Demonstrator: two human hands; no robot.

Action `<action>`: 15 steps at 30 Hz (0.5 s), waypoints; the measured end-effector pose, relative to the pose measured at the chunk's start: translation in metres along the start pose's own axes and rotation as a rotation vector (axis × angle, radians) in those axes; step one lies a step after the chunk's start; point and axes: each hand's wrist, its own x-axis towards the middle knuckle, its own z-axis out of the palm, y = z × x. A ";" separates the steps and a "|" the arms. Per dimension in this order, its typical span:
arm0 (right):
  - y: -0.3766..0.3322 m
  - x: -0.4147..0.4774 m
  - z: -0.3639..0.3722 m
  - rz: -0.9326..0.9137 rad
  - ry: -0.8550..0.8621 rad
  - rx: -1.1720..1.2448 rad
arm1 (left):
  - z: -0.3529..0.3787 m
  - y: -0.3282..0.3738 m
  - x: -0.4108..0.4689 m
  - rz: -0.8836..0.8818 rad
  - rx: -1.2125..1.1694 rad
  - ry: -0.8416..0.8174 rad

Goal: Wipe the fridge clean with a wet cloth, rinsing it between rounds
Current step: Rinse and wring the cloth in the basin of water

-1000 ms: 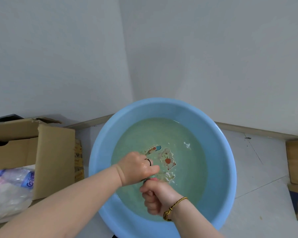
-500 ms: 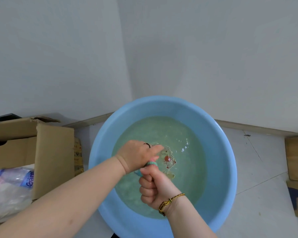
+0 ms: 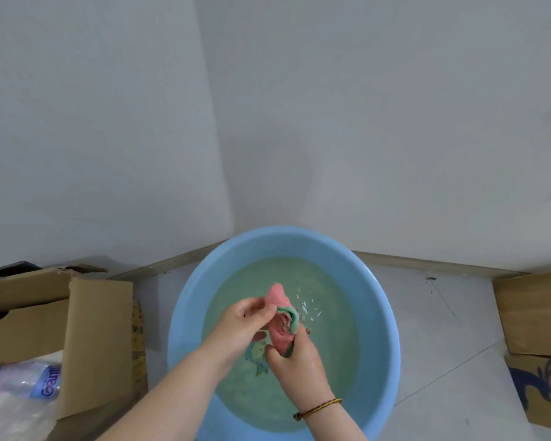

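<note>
A pink cloth with a green edge [image 3: 280,316] is held bunched up above the water of a round blue basin [image 3: 185,310]. My left hand [image 3: 245,319] pinches the cloth's upper left part between thumb and fingers. My right hand [image 3: 296,358], with a gold bracelet at the wrist, grips the cloth's lower end from below. The water looks greenish, with small splashes just right of the cloth. The fridge is not in view.
The basin sits on a pale tiled floor in a corner of white walls. An open cardboard box [image 3: 45,332] with a plastic pack [image 3: 23,386] stands at the left. More cardboard boxes [image 3: 535,316] stand at the right edge.
Both hands lifted the cloth out of the water; it was hidden in my fists and now shows, pink and green, between them. The camera view tilted up.
</note>
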 end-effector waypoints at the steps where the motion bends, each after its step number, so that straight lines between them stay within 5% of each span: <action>1: -0.005 -0.005 -0.001 -0.050 -0.019 -0.002 | 0.001 0.007 -0.004 0.012 -0.041 0.040; 7: -0.039 -0.029 -0.023 -0.102 -0.195 0.172 | 0.004 0.036 -0.033 0.142 -0.015 0.147; 15: -0.073 -0.046 -0.070 -0.221 0.151 0.331 | 0.024 0.077 -0.075 0.366 0.147 0.196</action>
